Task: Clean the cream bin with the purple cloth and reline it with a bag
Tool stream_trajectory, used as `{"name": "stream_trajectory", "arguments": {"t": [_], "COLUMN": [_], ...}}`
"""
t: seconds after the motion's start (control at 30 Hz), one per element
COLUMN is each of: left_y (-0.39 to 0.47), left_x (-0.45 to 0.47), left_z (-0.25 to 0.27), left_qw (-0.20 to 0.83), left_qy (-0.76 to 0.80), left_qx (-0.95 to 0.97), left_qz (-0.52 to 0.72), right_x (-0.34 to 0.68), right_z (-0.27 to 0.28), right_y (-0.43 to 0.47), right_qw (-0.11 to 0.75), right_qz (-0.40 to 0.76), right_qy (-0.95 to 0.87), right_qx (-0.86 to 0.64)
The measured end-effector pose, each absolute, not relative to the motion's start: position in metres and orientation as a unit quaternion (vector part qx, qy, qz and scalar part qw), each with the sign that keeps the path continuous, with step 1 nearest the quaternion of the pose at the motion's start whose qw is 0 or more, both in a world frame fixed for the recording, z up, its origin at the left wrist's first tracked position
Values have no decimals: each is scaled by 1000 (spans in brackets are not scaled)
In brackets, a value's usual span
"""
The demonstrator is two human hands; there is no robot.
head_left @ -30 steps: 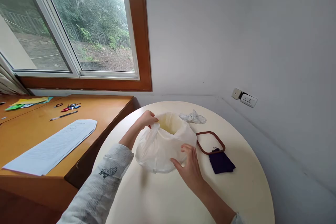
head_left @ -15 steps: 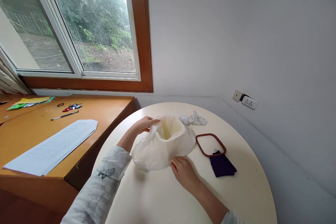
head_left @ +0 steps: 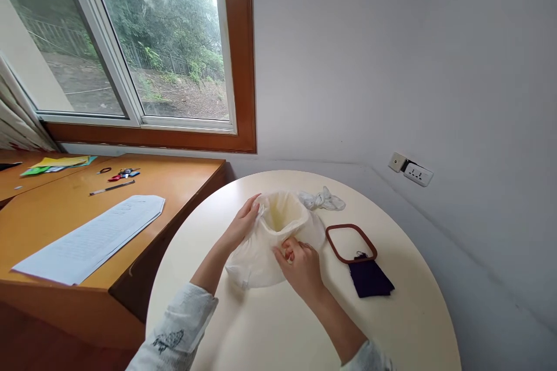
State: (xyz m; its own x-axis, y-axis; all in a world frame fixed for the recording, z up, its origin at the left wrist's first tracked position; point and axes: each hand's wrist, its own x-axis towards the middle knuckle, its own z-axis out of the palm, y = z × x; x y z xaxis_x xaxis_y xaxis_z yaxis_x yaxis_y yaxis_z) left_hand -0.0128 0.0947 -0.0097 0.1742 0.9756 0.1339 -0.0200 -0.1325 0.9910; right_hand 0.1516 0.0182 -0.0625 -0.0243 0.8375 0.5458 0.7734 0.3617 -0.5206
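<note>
As a round table point(head_left: 261, 333) carries a white bag point(head_left: 261, 261), a brown frame point(head_left: 346, 226) lies beside it

The left hand point(head_left: 239, 225) meets the bag's left rim, the right hand point(head_left: 301, 266) curls at its front; whether either grips, I cannot tell. Dark cloth point(head_left: 371, 279) lies by the frame.

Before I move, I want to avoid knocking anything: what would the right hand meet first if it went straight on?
The white bag first: the right hand points at its near side and seems to touch it, though depth is hard to judge.
</note>
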Motion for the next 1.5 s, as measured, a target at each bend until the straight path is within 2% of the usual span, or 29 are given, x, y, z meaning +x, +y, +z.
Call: {"name": "stream_trajectory", "arguments": {"t": [0.2,0.43,0.77,1.0,1.1,1.17,1.23,1.27,1.37,1.5], "left_y": [112,112,114,128,121,109,92,84,64,65], "left_x": [-14,-10,-18,-29,-35,-35,-31,-26,-9,4], "left_z": [-9,-11,-8,-14,-13,-7,4,9,24,26], "left_qw": [475,436,390,381,341,296,249,229,130,61], "left_qy": [474,523,553,550,556,553,531,511,419,366], "left_qx": [546,529,548,559,564,565,600,637,820,904], "left_qz": [501,507,492,490,507,535,544,530,368,213], "right_x": [147,143,167,186,193,201,209,213,222,223], "right_z": [-74,-88,-94,-97,-88,-76,-61,-52,-27,-9], "right_y": [16,21,26,23,18,15,16,18,33,55], "right_qw": [390,390,383,325,299,310,364,402,470,374], "right_qz": [8,6,4,15,37,60,61,48,-17,-55], "right_qy": [-747,-708,-751,-759,-779,-784,-767,-754,-752,-836], "right_qx": [-539,-589,-538,-565,-550,-535,-526,-517,-462,-397]}}
